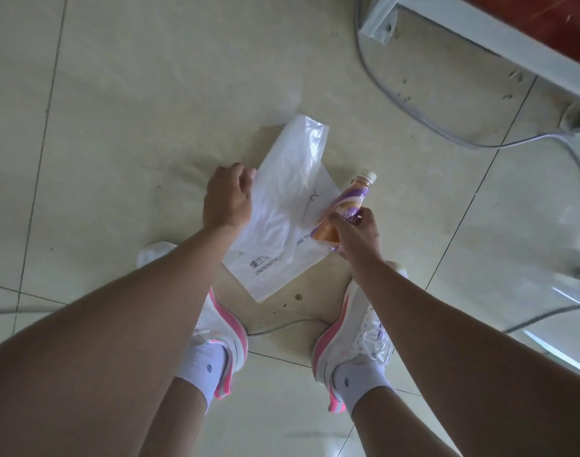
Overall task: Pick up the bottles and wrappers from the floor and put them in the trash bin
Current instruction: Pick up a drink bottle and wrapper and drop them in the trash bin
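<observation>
The pick-up step is in hand, and both hands are down at the floor at once. The right hand, at centre right of the frame, has its grip wrapped round the lower body of the bottle, an orange and purple one with a pale cap. The bottle is tilted, its cap pointing to the upper right, and its base lies over the right-hand edge of the wrapper. Whether the bottle is clear of the floor cannot be told from this view.

The wrapper is a white, thin plastic bag with printed lettering. It lies spread on the tiles in the middle of the frame, just ahead of the person's shoes. The left hand sits at its left edge, the back of the hand towards the camera. Its grip is curled in and appears to pinch that edge, though the fingertips are mostly hidden.

No trash bin is in view. The next move, as I judge it, calls for lifting both things together. The limp wrapper needs a firm pinch or a gather, or it will drag and slip. After that comes standing up and turning to find the bin.

A grey cable loops across the floor at the upper right, near a metal frame, and is worth stepping clear of.
</observation>
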A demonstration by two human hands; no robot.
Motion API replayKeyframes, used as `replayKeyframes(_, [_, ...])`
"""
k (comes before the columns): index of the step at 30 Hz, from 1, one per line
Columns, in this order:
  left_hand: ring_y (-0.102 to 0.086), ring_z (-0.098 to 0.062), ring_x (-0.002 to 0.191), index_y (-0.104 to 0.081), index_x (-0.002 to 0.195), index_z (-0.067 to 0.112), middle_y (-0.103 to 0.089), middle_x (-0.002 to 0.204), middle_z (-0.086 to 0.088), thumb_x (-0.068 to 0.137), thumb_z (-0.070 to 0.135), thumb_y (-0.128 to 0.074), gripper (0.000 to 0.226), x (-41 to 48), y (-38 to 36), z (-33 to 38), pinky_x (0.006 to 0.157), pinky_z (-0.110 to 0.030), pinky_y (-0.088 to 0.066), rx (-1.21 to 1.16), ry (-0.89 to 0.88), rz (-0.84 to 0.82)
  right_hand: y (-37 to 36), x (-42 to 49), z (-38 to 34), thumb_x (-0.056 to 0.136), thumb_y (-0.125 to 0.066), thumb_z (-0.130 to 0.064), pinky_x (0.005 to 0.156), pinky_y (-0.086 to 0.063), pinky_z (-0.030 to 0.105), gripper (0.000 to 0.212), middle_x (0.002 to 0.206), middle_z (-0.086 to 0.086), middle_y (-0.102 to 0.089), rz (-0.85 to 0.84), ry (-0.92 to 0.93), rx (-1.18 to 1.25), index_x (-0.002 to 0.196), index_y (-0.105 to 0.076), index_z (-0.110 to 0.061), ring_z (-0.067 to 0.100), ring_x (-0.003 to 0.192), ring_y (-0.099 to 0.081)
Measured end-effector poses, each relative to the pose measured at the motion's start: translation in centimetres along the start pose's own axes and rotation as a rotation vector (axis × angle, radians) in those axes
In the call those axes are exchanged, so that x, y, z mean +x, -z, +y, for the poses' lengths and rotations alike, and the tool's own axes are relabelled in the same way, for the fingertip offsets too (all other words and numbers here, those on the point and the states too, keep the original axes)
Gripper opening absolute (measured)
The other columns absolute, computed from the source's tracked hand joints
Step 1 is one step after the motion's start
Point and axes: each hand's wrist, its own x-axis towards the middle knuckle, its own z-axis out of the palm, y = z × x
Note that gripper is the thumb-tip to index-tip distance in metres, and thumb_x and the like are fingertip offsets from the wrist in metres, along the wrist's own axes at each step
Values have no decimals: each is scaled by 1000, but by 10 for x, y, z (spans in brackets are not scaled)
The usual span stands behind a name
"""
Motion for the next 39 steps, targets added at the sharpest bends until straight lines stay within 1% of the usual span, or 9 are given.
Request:
replayKeyframes(5, [-45, -11, 54, -59, 76, 19, -53, 60, 7, 98, 30, -67, 26, -9, 6, 2, 57, -29, -36, -298, -59, -270, 7, 1, -14, 78, -77, -40, 54, -51, 19, 42, 95, -11, -70, -23, 2, 56, 114, -60, -28, -2, 70, -70])
replayKeyframes(8, [-51, -11, 65, -58, 89, 20, -60, 76, 6, 97, 33, -69, 19, -25, 0, 1, 59, -30, -43, -317, 67, -438, 13, 3, -21, 80, -79, -36, 77, -63, 41, 38, 101, -10, -68, -65, -68, 133, 112, -60, -29, 13, 93, -70])
replayKeyframes(11, [-66, -27, 94, -51, 116, 9, -67, 108, -9, 97, 26, -70, 32, -34, -10, -1, 87, -47, -59, -336, 219, -550, 18, 8, -28, 81, -78, -33, 86, -61, 54, 28, 104, -7, -69, -133, -75, 154, 101, -59, -34, 16, 94, -70])
replayKeyframes(15, [-67, -13, 89, -59, 118, 15, -70, 102, 4, 87, 26, -82, 40, -39, -19, 4, 76, -30, -55, -349, 272, -475, 22, 11, -40, 81, -80, -37, 84, -62, 50, 37, 104, -7, -70, -153, -5, 93, 110, -60, -30, 15, 92, -71])
replayKeyframes(18, [-62, 2, 64, -69, 85, 23, -69, 71, 18, 84, 28, -84, 15, -42, -17, 13, 53, -11, -44, -336, 272, -395, 27, 3, -54, 79, -83, -39, 72, -63, 36, 42, 103, -6, -72, -137, 89, 48, 113, -61, -27, 15, 91, -73])
replayKeyframes(20, [-50, 5, 42, -56, 64, 24, -54, 46, 20, 88, 28, -80, 34, -47, -6, 26, 39, -9, -33, -338, 280, -337, 37, -9, -65, 78, -84, -39, 70, -62, 34, 47, 105, -4, -72, -126, 127, 16, 117, -62, -24, 17, 93, -73])
replayKeyframes(26, [-56, -18, 69, -68, 98, 3, -62, 79, 0, 92, 32, -70, 29, -89, 78, 93, 62, -28, -43, -393, 278, -299, 94, -82, -110, 78, -85, -37, 60, -56, 29, 53, 111, 1, -71, -116, 144, -9, 123, -62, -20, 20, 93, -73])
replayKeyframes(32, [-49, -16, 58, -60, 71, 13, -52, 62, 4, 86, 30, -74, 27, -168, 205, 181, 60, -27, -40, -398, 180, -214, 179, -216, -176, 80, -84, -35, 50, -53, 25, 46, 105, 2, -72, -115, 257, -101, 119, -66, -19, 21, 89, -71])
replayKeyframes(39, [-40, -18, 60, -53, 73, 6, -45, 64, -3, 90, 24, -67, 28, -289, 356, 301, 62, -31, -32, -348, 42, -294, 297, -415, -232, 80, -87, -31, 67, -57, 34, 63, 114, 4, -68, -28, 316, -43, 132, -57, -13, 21, 91, -67])
